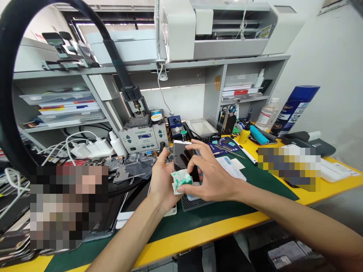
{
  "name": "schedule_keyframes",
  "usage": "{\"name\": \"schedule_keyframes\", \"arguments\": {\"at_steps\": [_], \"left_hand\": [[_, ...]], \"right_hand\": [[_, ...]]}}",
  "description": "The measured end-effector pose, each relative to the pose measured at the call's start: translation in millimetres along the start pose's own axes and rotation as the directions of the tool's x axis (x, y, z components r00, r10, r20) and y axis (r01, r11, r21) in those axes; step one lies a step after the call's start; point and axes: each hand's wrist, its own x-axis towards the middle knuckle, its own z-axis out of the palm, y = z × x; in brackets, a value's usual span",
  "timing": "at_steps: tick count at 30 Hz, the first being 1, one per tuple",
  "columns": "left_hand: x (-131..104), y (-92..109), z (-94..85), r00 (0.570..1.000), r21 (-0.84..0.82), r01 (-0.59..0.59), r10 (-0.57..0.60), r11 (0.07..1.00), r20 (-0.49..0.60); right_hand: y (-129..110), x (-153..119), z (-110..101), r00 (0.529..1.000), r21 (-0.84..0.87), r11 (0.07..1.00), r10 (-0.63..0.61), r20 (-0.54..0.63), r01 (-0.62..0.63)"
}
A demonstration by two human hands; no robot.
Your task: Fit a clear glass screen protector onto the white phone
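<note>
A smartphone with a white frame and dark screen (180, 160) rests upright in my left hand (162, 180), whose fingers wrap round its left edge and back. My right hand (208, 172) pinches a crumpled white wipe with green stains (181, 180) against the lower part of the screen. Some of its fingers are bent over the phone's right edge. The lower end of the phone is hidden by the wipe and hand. Below both hands lies a dark perforated pad (194, 204) on the green mat (227, 217).
A hot-air station (144, 138) stands behind the hands. Stacked phones and screens (99, 215) crowd the left. Tweezers (231, 151), a white pen (245, 151), a yellow bottle (244, 135) and a blue spray can (295, 109) are on the right. A thick black hose (113, 53) arches overhead.
</note>
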Motion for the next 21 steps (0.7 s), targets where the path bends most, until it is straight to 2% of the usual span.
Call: {"name": "schedule_keyframes", "arguments": {"at_steps": [6,14,21], "left_hand": [[3,5,-2.9,0.998,-0.007,-0.053,0.052,0.999,-0.032],[7,13,-8.5,0.991,0.004,-0.112,0.112,0.994,-0.071],[16,13,-15.9,0.979,0.073,-0.157,0.165,0.985,-0.117]], "right_hand": [[3,-1,-1,0.998,-0.019,0.999,0.048,0.029,-0.047],[3,3,-3,0.997,0.035,0.996,0.076,-0.009,-0.076],[4,4,-5,0.995,0.073,0.992,0.104,0.004,-0.104]]}}
